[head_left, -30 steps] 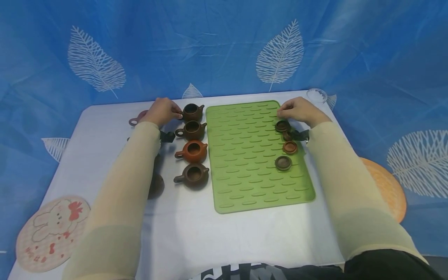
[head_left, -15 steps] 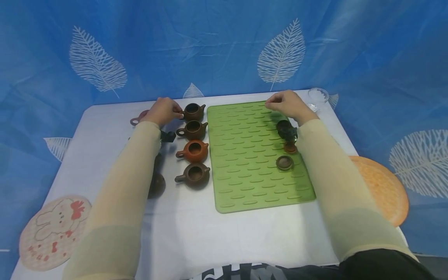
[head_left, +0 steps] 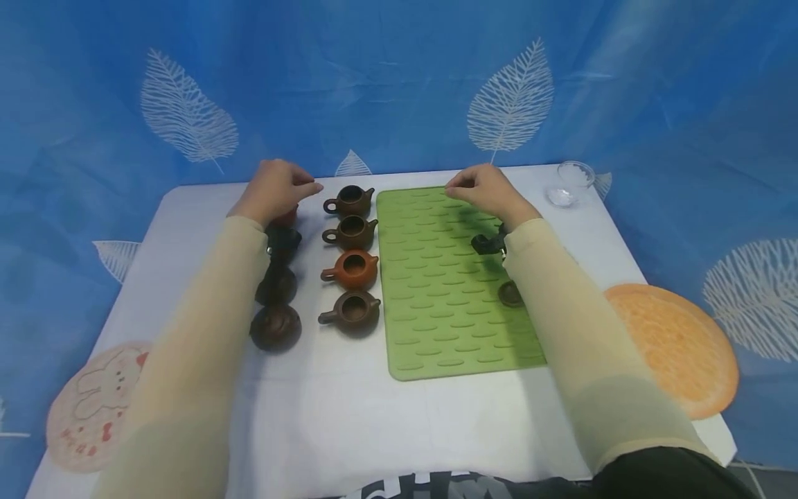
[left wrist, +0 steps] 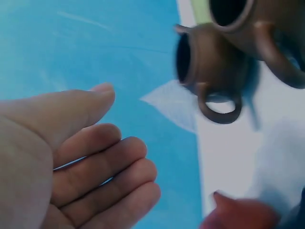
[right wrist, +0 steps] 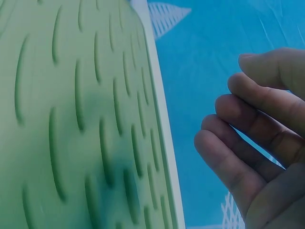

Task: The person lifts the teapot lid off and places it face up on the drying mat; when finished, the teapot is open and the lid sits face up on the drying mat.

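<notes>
My left hand is held beside the handle of the farthest brown teapot, apart from it. The left wrist view shows its thumb and fingers relaxed around nothing, with that lidless teapot to the right. Three more small lidless teapots stand nearer in the same column: a brown one, an orange one and a dark brown one. Over the far edge of the green mat hovers my right hand, fingers gently bent and holding nothing. A small brown lid shows past the right sleeve.
Beside my left sleeve sit round dark brown pieces, with a reddish spouted pot below the left hand. Clear round dishes lie at the back right. An orange round mat is at right, a pink rabbit mat at left.
My left hand has let go of the farthest teapot's handle and drawn left, its fingers spreading. My right hand has moved left from above the lids, along the green mat's far edge.
</notes>
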A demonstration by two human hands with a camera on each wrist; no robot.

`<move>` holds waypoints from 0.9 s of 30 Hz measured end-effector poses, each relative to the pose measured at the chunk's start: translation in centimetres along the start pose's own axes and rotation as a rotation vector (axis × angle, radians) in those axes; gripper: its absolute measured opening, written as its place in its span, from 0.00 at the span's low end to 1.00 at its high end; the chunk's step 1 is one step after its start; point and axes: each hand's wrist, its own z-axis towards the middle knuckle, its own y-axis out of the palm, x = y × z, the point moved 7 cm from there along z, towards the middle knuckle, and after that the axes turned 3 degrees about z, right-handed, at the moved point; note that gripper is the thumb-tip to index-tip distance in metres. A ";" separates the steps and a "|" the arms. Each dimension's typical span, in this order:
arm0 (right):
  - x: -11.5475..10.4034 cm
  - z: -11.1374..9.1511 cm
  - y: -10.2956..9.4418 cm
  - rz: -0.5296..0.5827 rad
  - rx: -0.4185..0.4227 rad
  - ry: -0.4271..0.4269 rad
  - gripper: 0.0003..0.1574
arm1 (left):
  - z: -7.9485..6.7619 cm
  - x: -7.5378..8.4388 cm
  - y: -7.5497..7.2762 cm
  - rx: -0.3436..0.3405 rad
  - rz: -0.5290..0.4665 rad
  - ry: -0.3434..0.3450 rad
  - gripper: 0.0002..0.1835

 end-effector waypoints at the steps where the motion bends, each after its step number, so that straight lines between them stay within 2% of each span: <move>1: -0.2 0.0 0.3 0.001 -0.002 -0.006 0.24 | -0.7 0.2 -0.5 0.012 -0.003 0.000 0.27; 5: -1.3 0.3 1.7 0.022 -0.017 -0.047 0.22 | -4.5 0.2 -2.0 0.043 -0.021 -0.045 0.33; 9: -2.7 0.9 3.5 0.042 -0.036 -0.086 0.21 | -8.7 -0.9 -2.6 0.072 -0.050 -0.084 0.36; 14: -4.5 1.4 6.1 0.031 -0.060 -0.141 0.18 | -12.6 -2.5 -2.6 0.129 -0.023 -0.054 0.33; 17: -5.9 1.3 7.9 0.012 -0.081 -0.188 0.17 | -14.9 -3.8 -2.1 0.150 -0.021 -0.056 0.30; 20: -7.5 1.0 9.6 -0.013 -0.097 -0.231 0.15 | -17.3 -5.3 -0.9 0.141 -0.043 -0.079 0.27; 24: -9.9 0.4 11.9 -0.047 -0.117 -0.296 0.14 | -20.0 -7.1 1.2 0.073 -0.068 -0.095 0.24; 27: -11.8 -0.1 13.9 -0.089 -0.152 -0.358 0.15 | -21.9 -8.3 2.8 0.002 -0.075 -0.103 0.29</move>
